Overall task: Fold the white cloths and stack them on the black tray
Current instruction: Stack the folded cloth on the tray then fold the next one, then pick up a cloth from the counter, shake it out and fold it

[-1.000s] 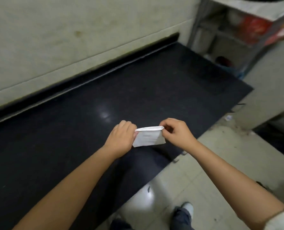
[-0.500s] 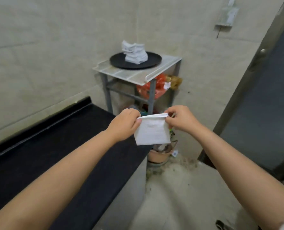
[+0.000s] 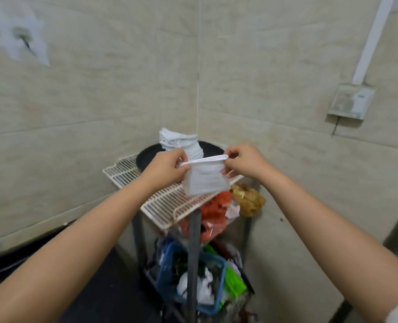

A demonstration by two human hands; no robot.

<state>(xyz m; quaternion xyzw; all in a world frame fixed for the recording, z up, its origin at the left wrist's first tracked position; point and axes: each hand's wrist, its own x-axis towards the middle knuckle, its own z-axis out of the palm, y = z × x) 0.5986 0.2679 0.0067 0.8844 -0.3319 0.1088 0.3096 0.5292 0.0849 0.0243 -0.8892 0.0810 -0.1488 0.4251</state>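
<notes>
— Tiled beige walls meet in a corner at upper centre; what stands below it?

— A white wire rack on grey legs, carrying the black tray with a stack of folded white cloths on it.

— And the hands?

— At frame centre, in front of the tray. The left hand pinches one top corner of a folded white cloth, the right hand pinches the other; the cloth hangs between them, above the rack.

— Below?

— Red bags and a blue basket of clutter at lower centre.
</notes>
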